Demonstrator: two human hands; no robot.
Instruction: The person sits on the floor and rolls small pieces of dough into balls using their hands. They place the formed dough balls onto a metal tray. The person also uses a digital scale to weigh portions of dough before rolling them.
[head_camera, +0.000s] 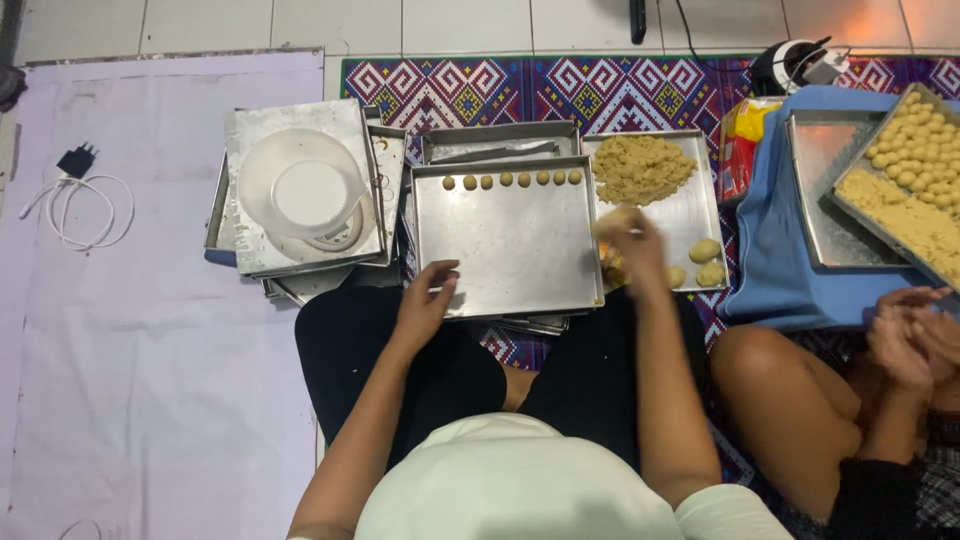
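Head view, near to far: the left hand (425, 300) rests with fingers loosely curled on the near left edge of the steel tray (505, 240), not clenched. On the right, the right hand (632, 240) is blurred; I cannot tell its grip, though it seems to pinch dough. Such dough looks soft and crumbly, best taken lightly with fingertips. At the tray's far edge, the row of dough balls (510, 180) runs left to right. Farther right lies the dough heap (640, 168).
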